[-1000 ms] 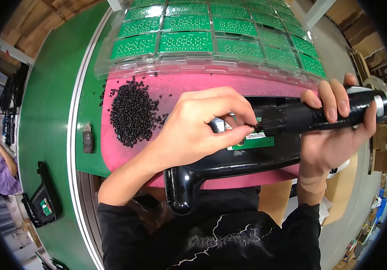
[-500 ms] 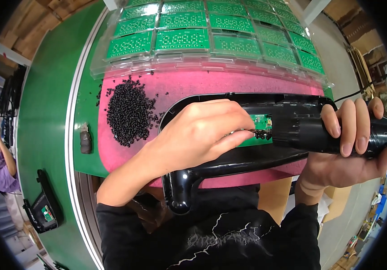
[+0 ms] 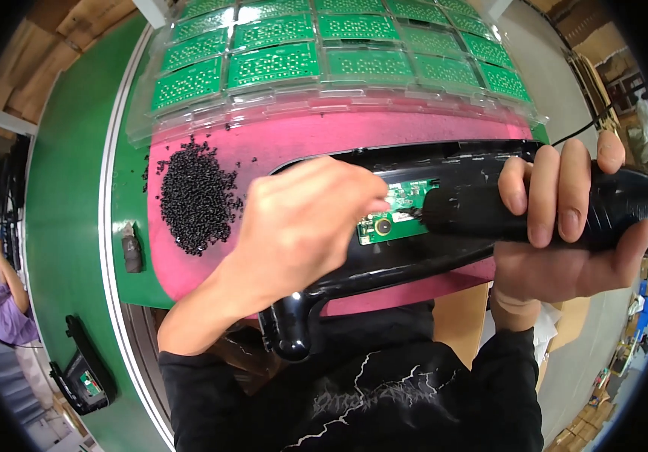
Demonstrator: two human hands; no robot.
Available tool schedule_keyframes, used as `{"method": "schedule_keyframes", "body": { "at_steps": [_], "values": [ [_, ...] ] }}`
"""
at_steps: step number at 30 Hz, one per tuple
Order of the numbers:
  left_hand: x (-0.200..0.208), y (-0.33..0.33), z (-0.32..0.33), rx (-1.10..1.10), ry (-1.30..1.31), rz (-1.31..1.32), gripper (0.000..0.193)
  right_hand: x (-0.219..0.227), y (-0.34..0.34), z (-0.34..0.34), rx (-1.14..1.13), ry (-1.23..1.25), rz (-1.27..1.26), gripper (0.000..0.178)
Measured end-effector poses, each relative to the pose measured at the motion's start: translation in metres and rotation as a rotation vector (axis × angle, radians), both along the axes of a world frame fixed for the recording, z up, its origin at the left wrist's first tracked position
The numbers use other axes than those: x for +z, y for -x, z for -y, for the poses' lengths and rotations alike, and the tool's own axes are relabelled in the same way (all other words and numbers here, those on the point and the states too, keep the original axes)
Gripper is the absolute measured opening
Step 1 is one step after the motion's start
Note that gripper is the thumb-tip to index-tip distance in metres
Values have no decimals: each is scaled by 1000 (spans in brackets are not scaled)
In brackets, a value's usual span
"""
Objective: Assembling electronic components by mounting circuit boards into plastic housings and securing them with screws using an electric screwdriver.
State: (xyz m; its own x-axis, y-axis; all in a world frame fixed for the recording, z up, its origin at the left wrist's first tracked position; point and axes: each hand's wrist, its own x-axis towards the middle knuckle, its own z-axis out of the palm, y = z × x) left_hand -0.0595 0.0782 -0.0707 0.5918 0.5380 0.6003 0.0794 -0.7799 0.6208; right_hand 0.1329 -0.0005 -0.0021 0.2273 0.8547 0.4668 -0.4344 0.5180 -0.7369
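My right hand (image 3: 557, 203) is wrapped round a thick black electric screwdriver (image 3: 471, 213), which lies level and points left. Its front end hangs over a green circuit board (image 3: 384, 227) set inside a long black plastic housing (image 3: 384, 264) with a short stub handle. Small dark bits show at the screwdriver's tip, too blurred to tell apart. My left hand (image 3: 301, 215) hovers over the left part of the housing, beside the board. Its fingers are curled together and blurred, and whatever they hold is hidden.
A heap of small black screws (image 3: 197, 200) sits on the pink mat (image 3: 279, 132). Beyond it, clear trays (image 3: 279, 98) hold several green boards. A dark lump (image 3: 132, 248) lies left of the mat. Another black housing (image 3: 87, 377) and a person in purple (image 3: 11, 309) are at far left.
My left hand has drawn back left from the screwdriver's tip, uncovering more of the board. The screwdriver in my right hand has shifted left. The whole view has moved slightly.
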Motion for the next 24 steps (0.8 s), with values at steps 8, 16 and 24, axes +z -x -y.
{"method": "schedule_keyframes", "body": {
  "at_steps": [8, 16, 24],
  "values": [
    [-5, 2, -5, -162, 197, -178, 10, -12, -28, -3, -190, 207, 264, 45],
    [-8, 2, -6, -267, 127, -462, 15, -20, -27, -10, -220, 263, 320, 41],
    [-1, 5, -4, -229, 246, -567, 16, -21, -31, -19, -193, 300, 337, 43]
  ]
}}
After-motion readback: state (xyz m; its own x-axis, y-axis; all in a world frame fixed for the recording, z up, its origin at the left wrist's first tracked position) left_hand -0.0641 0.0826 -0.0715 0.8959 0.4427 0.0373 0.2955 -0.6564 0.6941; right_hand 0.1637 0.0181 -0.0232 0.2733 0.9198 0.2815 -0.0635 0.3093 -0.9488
